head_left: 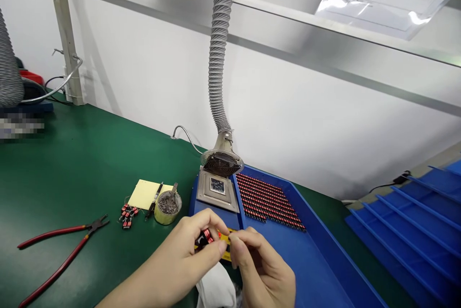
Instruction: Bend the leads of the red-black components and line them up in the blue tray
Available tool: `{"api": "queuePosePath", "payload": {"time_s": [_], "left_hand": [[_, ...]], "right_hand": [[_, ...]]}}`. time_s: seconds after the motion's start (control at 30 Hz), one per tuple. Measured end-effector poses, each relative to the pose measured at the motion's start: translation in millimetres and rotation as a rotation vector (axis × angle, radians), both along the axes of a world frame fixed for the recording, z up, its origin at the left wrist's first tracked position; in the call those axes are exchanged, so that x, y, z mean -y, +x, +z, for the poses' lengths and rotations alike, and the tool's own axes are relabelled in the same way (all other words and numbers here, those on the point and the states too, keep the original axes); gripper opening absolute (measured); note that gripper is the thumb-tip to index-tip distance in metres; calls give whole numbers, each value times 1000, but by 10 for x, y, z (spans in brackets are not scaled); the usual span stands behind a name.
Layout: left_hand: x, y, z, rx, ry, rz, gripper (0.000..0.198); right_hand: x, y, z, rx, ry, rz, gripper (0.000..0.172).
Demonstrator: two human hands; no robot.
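My left hand (187, 255) is curled round several small red and black parts (206, 236), its thumb and forefinger near my right fingertips. My right hand (264, 267) has thumb and forefinger pinched together; what lies between them is too small to make out. Both hands are just in front of a blue device with a metal plate (218, 189) and a small window, its yellow panel (226, 254) partly hidden behind the fingers. Rows of red and black parts (270, 200) lie in a blue tray (324, 245) to the right.
Red-handled pliers (57, 274) lie open at left. Nearby are a cup of grey bits (167, 207), a pen (154, 200), yellow paper (146, 194) and loose red parts (127, 216). An extraction hose (219, 58) hangs above the plate. Blue ribbed trays (414, 226) stand at right.
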State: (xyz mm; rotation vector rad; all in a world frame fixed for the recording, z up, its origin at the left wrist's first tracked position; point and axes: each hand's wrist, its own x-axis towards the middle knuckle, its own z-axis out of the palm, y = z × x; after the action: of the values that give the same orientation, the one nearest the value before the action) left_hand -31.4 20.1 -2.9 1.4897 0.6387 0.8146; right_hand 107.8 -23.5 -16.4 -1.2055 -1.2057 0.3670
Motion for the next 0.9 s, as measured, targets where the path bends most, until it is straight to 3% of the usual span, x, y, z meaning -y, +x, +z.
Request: {"api": "queuePosePath", "payload": {"time_s": [0.13, 0.5, 0.67, 0.77, 0.9], "left_hand": [[10, -3, 50, -46, 97, 46, 16], [18, 22, 60, 49, 79, 74, 16], [9, 11, 70, 47, 106, 126, 17], [10, -4, 70, -1, 158, 138, 16], [17, -12, 60, -71, 259, 135, 17]], "right_hand": [[-13, 29, -17, 46, 7, -17, 16], [-76, 105, -82, -45, -18, 130, 16], [-45, 192, -18, 114, -89, 342, 18], [-26, 201, 20, 209, 44, 419, 10], [-34, 117, -24, 239, 334, 186, 36]]}}
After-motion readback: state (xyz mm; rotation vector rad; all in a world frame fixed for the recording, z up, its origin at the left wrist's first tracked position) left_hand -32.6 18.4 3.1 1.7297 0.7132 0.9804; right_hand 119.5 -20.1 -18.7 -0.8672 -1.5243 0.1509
